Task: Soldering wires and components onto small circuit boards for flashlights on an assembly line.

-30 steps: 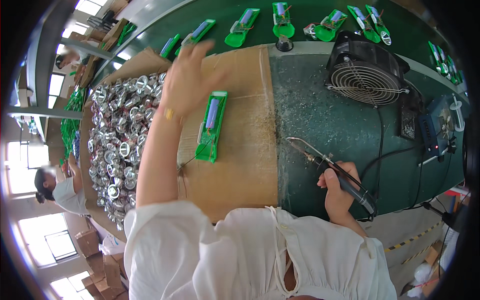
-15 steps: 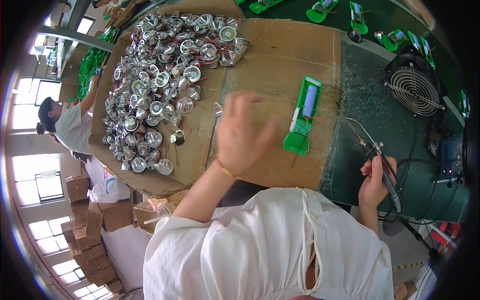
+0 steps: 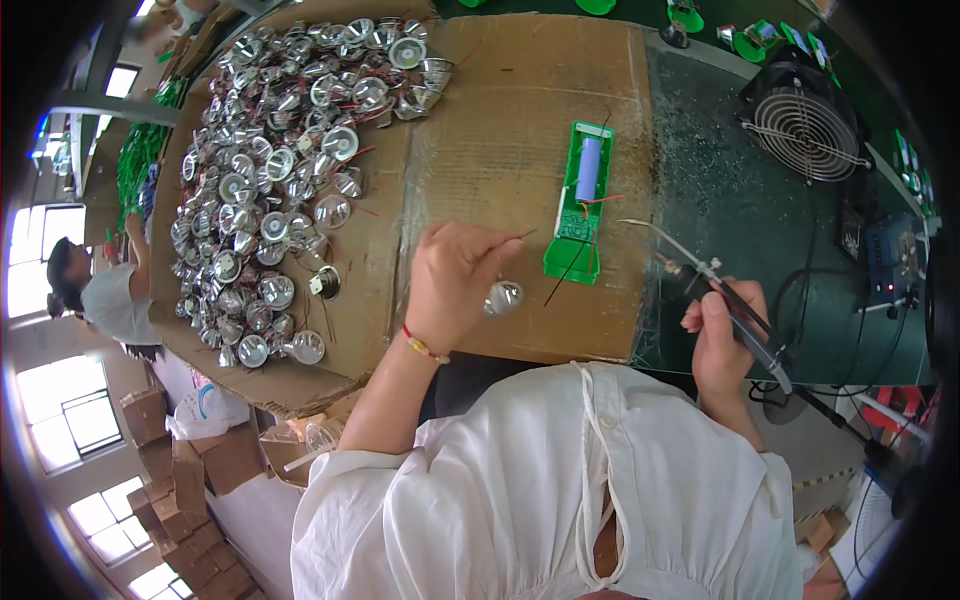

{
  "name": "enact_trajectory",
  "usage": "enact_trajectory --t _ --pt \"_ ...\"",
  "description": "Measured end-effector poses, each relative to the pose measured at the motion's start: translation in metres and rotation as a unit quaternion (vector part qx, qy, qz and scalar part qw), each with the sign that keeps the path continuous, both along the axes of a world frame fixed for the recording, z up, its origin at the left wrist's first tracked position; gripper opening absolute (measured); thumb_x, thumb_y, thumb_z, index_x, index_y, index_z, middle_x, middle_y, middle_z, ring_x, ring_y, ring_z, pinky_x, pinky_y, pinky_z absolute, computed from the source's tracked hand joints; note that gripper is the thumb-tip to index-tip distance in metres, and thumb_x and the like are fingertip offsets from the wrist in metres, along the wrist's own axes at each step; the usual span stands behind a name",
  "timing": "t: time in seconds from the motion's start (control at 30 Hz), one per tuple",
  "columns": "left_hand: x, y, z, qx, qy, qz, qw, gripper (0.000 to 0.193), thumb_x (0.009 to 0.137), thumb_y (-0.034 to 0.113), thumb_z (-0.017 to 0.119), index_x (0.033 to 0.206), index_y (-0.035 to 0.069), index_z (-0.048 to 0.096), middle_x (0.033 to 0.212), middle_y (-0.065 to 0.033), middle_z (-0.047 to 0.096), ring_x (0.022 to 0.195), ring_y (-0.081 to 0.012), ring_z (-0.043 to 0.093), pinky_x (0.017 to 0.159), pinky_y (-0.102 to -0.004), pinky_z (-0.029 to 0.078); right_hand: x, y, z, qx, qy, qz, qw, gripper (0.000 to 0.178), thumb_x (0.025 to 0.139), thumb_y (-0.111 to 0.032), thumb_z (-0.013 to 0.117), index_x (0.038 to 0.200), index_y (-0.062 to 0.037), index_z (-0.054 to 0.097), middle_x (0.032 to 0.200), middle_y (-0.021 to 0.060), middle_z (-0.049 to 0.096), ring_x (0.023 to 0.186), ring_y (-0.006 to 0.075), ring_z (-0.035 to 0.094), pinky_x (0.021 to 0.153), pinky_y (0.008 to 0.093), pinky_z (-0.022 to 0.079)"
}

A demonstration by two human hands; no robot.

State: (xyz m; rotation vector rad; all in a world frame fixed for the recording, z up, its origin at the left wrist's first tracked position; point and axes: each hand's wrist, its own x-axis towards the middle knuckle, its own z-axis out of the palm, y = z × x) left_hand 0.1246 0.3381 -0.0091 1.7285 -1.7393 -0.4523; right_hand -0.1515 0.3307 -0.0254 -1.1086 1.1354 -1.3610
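Observation:
My left hand (image 3: 452,285) is closed in a pinch over the cardboard, a thin wire end (image 3: 530,232) sticking out from its fingertips. Just below those fingers is a silvery reflector lamp (image 3: 504,297); whether the pinched wire belongs to it is hidden. To the right lies a narrow green plastic housing (image 3: 572,262) holding a lilac cylindrical battery (image 3: 589,170) and a small circuit board (image 3: 577,226), with red and dark wires. My right hand (image 3: 722,340) grips a soldering iron (image 3: 745,330) with a thin curved metal tube, its front end pointing toward the housing.
Many reflector lamps (image 3: 270,190) with wires fill the left of the cardboard (image 3: 500,110). A fan with a wire guard (image 3: 805,135) and a blue box (image 3: 890,260) stand right. More green housings (image 3: 760,40) line the back. A co-worker (image 3: 105,285) is at far left.
The whole view has shifted. My left hand has gone from spread fingers to a pinch, and a lamp now shows below it. The iron's front end has moved left, closer to the housing.

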Motion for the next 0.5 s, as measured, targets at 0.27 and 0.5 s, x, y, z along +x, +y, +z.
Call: enact_trajectory --t 0.27,0.5 --pt "-0.032 -0.003 -0.017 0.007 0.086 0.038 0.996 0.012 0.081 0.015 0.068 0.076 0.004 0.067 0.065 -0.0083 0.059 0.063 -0.0258 0.053 0.063 -0.0360 0.043 0.016 0.004 -0.004 -0.046 0.050 0.079 0.995 0.016 0.084 -0.005 0.065 0.088 0.0019 0.052 0.075 0.0101 0.059 0.060 0.0096 0.055 0.055 0.0228 0.045" --pt "-0.039 -0.007 -0.021 -0.034 0.074 0.028 0.996 0.012 0.082 0.011 0.068 0.078 0.001 0.065 0.080 -0.0088 0.060 0.067 -0.0210 0.056 0.062 -0.0313 0.045 0.024 0.000 -0.010 -0.050 0.080 0.054 0.994 0.018 0.082 -0.008 0.069 0.086 0.0022 0.054 0.071 0.0082 0.061 0.058 0.0083 0.056 0.053 0.0221 0.045"
